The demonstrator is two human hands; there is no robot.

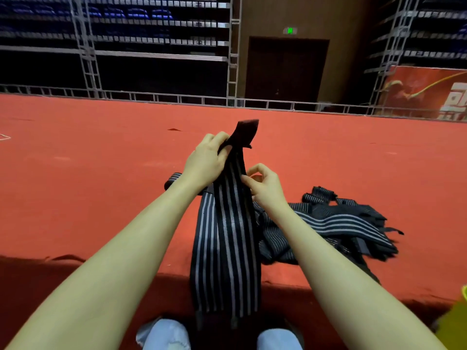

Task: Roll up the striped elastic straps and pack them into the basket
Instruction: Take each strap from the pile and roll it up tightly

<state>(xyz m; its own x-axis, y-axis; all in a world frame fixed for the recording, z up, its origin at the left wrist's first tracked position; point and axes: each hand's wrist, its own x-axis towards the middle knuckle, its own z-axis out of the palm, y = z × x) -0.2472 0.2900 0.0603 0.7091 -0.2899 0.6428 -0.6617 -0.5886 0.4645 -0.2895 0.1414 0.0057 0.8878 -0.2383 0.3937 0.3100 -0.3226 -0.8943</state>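
Observation:
A long black strap with grey stripes (227, 238) hangs folded down over the front edge of the red platform. My left hand (206, 160) grips its top just below the plain black end tab (246, 132), which sticks up. My right hand (265, 185) pinches the strap's right edge a little lower. To the right lies a loose pile of more striped straps (336, 223). A rolled strap (173, 179) peeks out behind my left wrist. No basket is clearly in view.
The red carpeted platform (88, 185) stretches ahead to a low metal railing (177, 98). Metal shelving and a dark doorway stand beyond. A yellow object (454, 322) shows at the bottom right edge. My knees in light jeans are at the bottom.

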